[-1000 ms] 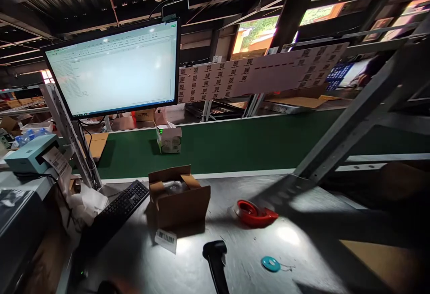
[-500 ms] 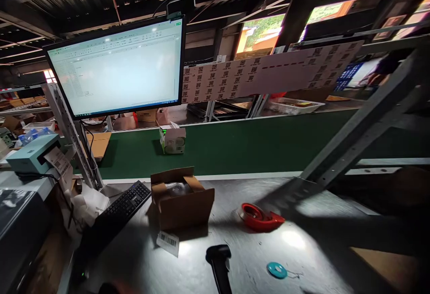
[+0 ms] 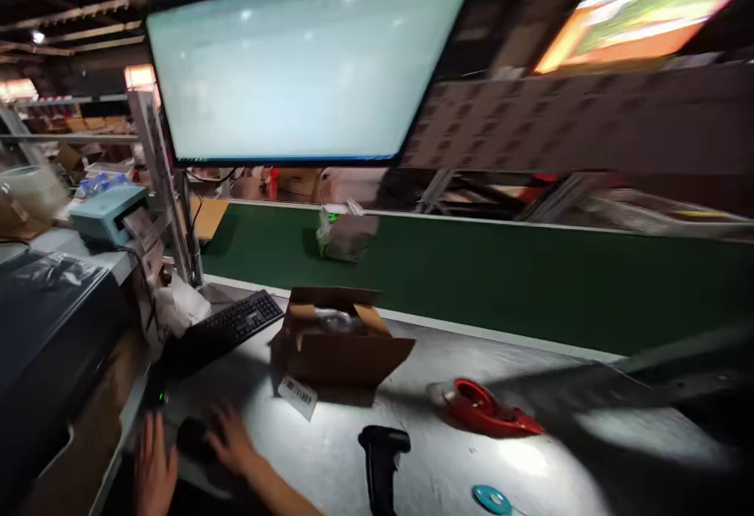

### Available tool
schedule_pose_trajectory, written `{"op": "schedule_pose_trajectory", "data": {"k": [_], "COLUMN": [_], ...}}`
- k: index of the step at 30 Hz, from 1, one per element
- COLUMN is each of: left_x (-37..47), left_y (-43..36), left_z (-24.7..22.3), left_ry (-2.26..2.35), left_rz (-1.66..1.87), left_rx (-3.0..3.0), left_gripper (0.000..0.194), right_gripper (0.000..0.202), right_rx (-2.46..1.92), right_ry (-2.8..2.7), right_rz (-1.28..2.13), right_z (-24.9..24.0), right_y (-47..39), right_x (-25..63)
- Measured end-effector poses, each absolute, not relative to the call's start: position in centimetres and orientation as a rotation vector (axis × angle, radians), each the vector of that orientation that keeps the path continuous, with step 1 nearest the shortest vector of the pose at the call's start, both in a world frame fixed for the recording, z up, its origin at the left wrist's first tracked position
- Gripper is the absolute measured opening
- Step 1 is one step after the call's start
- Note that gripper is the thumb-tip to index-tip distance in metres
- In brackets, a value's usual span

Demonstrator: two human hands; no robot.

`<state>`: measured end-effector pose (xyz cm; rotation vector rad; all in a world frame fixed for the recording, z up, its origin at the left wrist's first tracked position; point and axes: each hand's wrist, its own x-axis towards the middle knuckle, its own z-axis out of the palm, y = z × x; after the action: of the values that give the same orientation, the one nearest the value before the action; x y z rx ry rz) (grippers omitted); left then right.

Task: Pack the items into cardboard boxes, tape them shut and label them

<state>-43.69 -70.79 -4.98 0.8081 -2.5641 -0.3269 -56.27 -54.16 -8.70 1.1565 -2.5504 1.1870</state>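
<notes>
Both hands are low at the left of the head view. My left hand (image 3: 154, 465) is open, fingers pointing up beside the bench's left edge. Blurred by motion, my right hand (image 3: 232, 437) has its fingers spread and empty, just right of a black mouse (image 3: 195, 440). Beyond them lies a black keyboard (image 3: 239, 321). An open cardboard box (image 3: 347, 359) with clear plastic wrap inside stands right of the keyboard, and a barcode label (image 3: 298, 396) lies at its front corner. Nearer me is a black handheld scanner (image 3: 382, 465).
A red tape dispenser (image 3: 492, 410) and a teal disc (image 3: 492, 499) lie to the right. A monitor (image 3: 312, 60) hangs above a green belt (image 3: 500, 272) holding a small box (image 3: 347, 235). A light-blue label printer (image 3: 111, 214) sits at the left.
The view has swung left, shifting the bench items rightward in the picture. Both hands now show at the lower left; earlier only a blurred skin-coloured patch appeared at the bottom edge.
</notes>
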Motion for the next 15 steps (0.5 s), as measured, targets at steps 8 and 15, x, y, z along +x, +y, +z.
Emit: {"op": "schedule_pose_trajectory", "data": {"k": [8,15], "left_x": [-52.2,-58.1], "left_y": [-70.5,-69.9], "left_z": [-5.5,-8.2], "left_ry": [-2.976,-2.943], "left_rz": [-0.465,-0.471], "left_rx": [0.755,0.929], "left_gripper": [0.049,0.061], "right_gripper": [0.052,0.044], "right_rx": [1.151,1.435], "right_ry": [-2.935,-2.823], "right_rz": [0.847,0.681], "right_z": [-12.1,-12.8], "right_y": [-54.4,-58.4], "right_x": [-65.8,-71.7]}}
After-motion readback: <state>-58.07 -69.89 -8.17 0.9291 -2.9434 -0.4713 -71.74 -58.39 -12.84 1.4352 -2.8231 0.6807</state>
